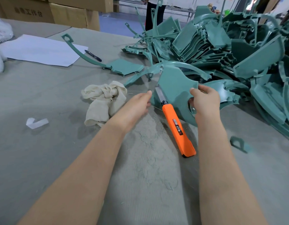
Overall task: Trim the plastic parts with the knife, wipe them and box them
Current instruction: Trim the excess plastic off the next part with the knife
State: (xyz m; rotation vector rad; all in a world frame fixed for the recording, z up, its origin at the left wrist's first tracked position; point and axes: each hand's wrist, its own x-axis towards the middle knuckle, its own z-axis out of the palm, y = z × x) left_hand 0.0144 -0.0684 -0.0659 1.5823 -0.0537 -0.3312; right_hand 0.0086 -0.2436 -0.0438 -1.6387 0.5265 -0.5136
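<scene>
Teal-green right across the heap of plastic parts (238, 46), and the same teal on the plastic part (176, 88) up front. Utility knife (177, 127): bright orange handle, black-and-red label, silvery blade. Cream rag (104, 101), white paper sheet (39, 49), black pen (93, 55). Table cover (43, 159) grey-green, finely ribbed. Brown cardboard boxes (69, 15), blue floor (114, 23) behind.

One green plastic part (176, 88), a curved panel, stands tilted, gripped at its edge by the right fingers (205, 90). The knife (177, 125), orange handle and blade extended, lies flat on the desk (59, 143) between both sets of fingers, its blade beside the part. A crumpled cream rag (103, 101) lies just left of the left fingers (145, 96). A pile of green parts (238, 54) is heaped beyond the right fingers.
</scene>
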